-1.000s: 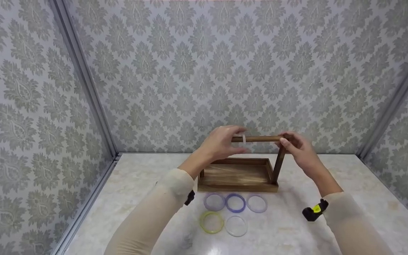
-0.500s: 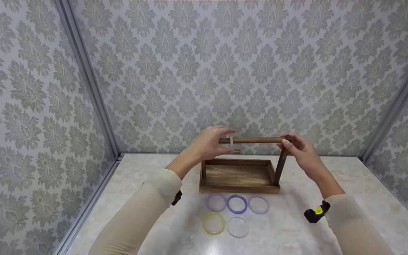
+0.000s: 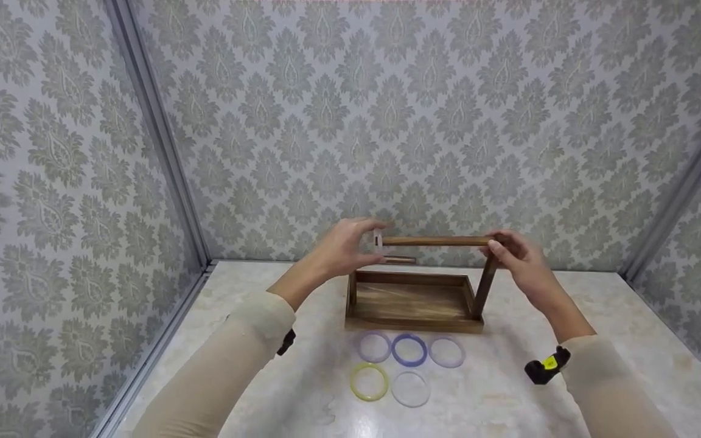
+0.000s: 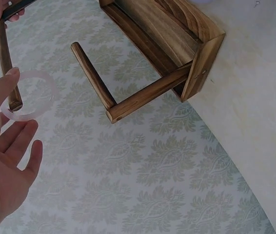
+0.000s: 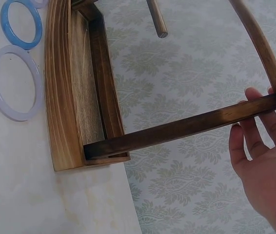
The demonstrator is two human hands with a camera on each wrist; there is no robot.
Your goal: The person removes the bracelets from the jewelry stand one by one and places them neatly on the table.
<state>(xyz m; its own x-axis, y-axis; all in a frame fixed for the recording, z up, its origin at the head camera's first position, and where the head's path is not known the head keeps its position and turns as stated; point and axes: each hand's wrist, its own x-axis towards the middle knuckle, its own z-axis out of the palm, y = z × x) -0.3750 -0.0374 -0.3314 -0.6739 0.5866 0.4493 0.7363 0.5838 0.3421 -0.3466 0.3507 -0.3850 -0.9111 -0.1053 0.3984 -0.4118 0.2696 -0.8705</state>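
A wooden stand has a tray base (image 3: 414, 325), an upright post (image 3: 485, 286) on the right and a long bar (image 3: 439, 241) running left from its top. Around the bar's free left end is a pale translucent bangle (image 4: 28, 117), which my left hand (image 3: 345, 246) pinches between thumb and fingers. My right hand (image 3: 521, 258) grips the corner where post and bar meet. A lower, shorter bar (image 4: 93, 75) rises on its own post at the tray's left; in the head view my left hand partly hides it.
In front of the tray several bangles lie flat on the marbled table (image 3: 496, 377): a blue one (image 3: 409, 364), two pale purple ones, a yellow one (image 3: 369, 399) and a clear one (image 3: 411, 405). A patterned wall stands close behind the stand.
My left hand has moved left along the long bar, carrying the pale bangle from partway along it to the free end. The right hand keeps its grip on the corner.
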